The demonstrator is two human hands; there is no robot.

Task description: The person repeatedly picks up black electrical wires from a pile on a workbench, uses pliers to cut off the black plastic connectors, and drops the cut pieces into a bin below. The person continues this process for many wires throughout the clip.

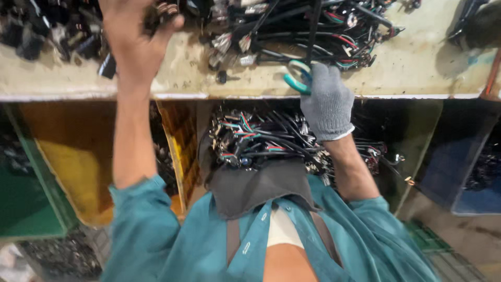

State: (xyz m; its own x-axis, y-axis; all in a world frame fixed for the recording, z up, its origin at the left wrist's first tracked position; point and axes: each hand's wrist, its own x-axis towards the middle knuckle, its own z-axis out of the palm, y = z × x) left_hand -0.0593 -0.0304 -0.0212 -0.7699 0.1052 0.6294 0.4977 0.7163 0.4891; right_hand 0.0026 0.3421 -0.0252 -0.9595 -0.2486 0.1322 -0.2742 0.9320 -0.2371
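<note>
1. Our left hand [136,44], bare, closes its grip on a dark connector [156,15] over the surface [417,62]
2. Our gloved right hand [327,102] grips teal-handled scissors [296,78], with the cable bundle [313,26] just beyond

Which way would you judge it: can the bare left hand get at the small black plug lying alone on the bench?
Probably yes: the left hand is up at the bench, and bare bench lies between it and the plug.

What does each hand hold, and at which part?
The gloved right hand holds teal-handled scissors by the handle loops. The bare left hand grips small dark parts in its fingers; where exactly cannot be told.
</note>
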